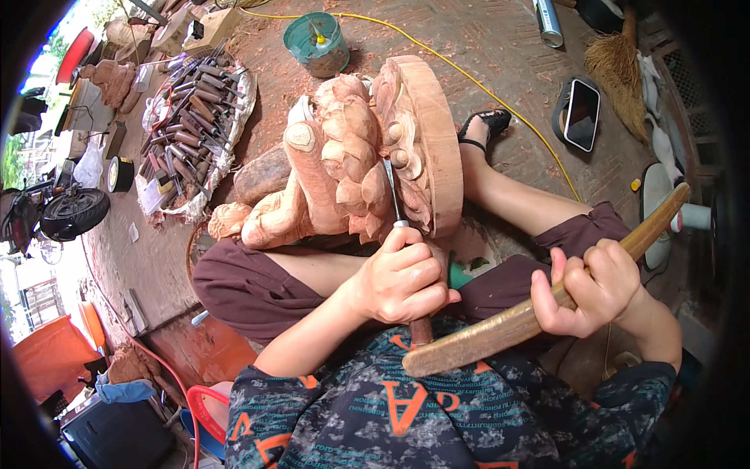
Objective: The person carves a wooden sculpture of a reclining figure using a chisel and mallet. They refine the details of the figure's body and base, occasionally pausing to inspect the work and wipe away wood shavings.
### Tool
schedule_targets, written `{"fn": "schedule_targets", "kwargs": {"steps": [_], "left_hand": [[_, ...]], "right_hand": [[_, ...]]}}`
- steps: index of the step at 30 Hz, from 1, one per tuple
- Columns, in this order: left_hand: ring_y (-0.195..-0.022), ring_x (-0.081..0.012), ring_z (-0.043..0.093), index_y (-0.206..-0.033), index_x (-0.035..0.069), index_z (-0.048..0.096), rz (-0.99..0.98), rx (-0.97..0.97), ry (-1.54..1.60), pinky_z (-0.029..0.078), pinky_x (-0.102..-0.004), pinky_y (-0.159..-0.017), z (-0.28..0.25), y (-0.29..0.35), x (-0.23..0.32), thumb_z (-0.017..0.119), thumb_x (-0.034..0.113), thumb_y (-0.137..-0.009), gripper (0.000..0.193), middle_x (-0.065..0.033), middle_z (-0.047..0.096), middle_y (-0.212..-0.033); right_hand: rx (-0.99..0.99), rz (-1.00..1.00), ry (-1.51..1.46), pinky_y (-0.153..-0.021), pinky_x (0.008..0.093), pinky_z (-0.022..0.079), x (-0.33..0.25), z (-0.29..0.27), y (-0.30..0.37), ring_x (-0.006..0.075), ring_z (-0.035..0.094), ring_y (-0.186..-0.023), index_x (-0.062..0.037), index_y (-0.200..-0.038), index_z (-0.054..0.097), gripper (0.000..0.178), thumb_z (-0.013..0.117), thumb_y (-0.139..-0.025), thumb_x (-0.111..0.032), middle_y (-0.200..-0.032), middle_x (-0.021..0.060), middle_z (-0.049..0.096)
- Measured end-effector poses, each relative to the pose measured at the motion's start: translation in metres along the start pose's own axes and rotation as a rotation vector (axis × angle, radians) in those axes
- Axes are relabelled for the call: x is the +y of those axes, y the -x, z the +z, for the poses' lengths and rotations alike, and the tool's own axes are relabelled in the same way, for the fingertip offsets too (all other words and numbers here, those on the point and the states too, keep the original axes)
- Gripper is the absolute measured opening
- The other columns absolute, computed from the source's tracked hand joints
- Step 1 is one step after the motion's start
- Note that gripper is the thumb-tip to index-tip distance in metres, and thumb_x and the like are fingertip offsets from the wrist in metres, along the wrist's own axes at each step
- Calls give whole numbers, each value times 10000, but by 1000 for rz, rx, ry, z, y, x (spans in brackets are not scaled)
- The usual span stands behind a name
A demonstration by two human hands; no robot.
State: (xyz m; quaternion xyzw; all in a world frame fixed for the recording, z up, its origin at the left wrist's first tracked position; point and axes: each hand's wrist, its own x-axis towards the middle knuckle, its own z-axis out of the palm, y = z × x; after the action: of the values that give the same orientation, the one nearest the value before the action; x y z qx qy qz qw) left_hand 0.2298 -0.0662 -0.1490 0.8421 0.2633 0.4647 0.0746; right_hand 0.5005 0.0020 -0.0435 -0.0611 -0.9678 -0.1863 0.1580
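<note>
A reddish wood carving (334, 160) lies on its side by my crossed legs, its thick round base (442, 148) toward the right. My left hand (402, 277) is closed round the handle of a carving chisel (394, 191). The chisel's steel blade points away from me, its tip against the carved forms near the base. In my right hand (591, 288) is a long, slightly curved wooden club (484, 341), gripped around its middle. The club's near end lies close to the butt of the chisel handle; whether they touch I cannot tell.
Many wood-handled chisels (195, 125) lie on a pale sack at the left. A log (264, 173) sits by the carving. Beyond are a green bucket (316, 45) and a yellow cable (469, 76). To the right are a black-and-white device (578, 115) and a straw broom (617, 74).
</note>
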Motion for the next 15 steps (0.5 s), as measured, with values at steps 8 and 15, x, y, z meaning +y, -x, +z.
{"fn": "schedule_targets", "kwargs": {"steps": [8,15], "left_hand": [[-633,-199,456,-652,97,493,0,-26,-14,411,-388,-674,2,3,-7,792,211,-708,325,-23,418,-678],[-619,-194,461,-672,81,517,-7,63,-91,402,-382,-662,1,-10,-3,783,202,-724,297,-20,434,-670]], "right_hand": [[0,47,-79,-452,272,280,8,-6,-1,121,342,-522,-198,-979,587,469,681,-639,111,-664,-13,331],[12,102,-19,-452,281,290,11,-7,4,136,360,-527,-248,-993,601,526,707,-639,126,-660,-7,347]]}}
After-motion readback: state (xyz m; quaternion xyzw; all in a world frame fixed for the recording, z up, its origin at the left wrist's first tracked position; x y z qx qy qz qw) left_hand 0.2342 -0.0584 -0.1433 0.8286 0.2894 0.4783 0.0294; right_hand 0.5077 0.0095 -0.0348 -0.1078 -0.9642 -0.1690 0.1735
